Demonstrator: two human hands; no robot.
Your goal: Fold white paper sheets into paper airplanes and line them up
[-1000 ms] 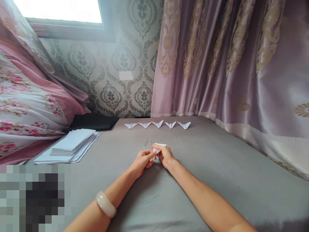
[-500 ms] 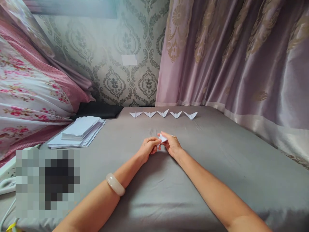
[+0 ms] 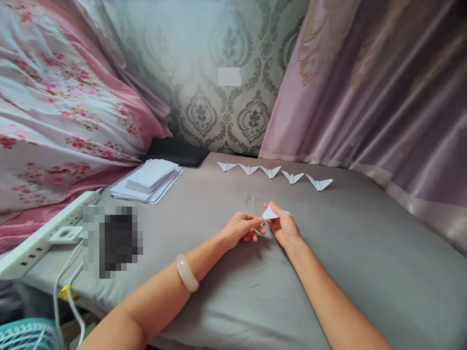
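I see both hands low over the grey bedsheet (image 3: 328, 253), close together; the right hand (image 3: 286, 228) pinches a small folded white paper piece (image 3: 270, 213) between thumb and fingertips, holding it just above the sheet; the left hand (image 3: 242, 228) has its fingers curled in, their tips meeting the paper's lower left corner, so both hands grip the same piece; a pale bangle (image 3: 187, 273) sits on the left wrist.

Beyond the hands, further from me, I count a row of five folded paper shapes (image 3: 272, 171) lying flat on the sheet, each apart from its neighbour; beyond and left of the left hand lies a stack of white paper sheets (image 3: 149, 179), loosely squared, with a black cloth (image 3: 177, 151) just behind it.

Left of the left forearm, at the bed's edge, a white power strip (image 3: 44, 233) lies with a plug and cord in it; a teal fan grille (image 3: 22, 335) shows below it; I see no box, tray or bowl near either hand, the paper simply rests on the sheet; floral bedding (image 3: 54, 121) is heaped far to the left, and a mauve curtain (image 3: 383, 97) hangs to the right of the right hand.
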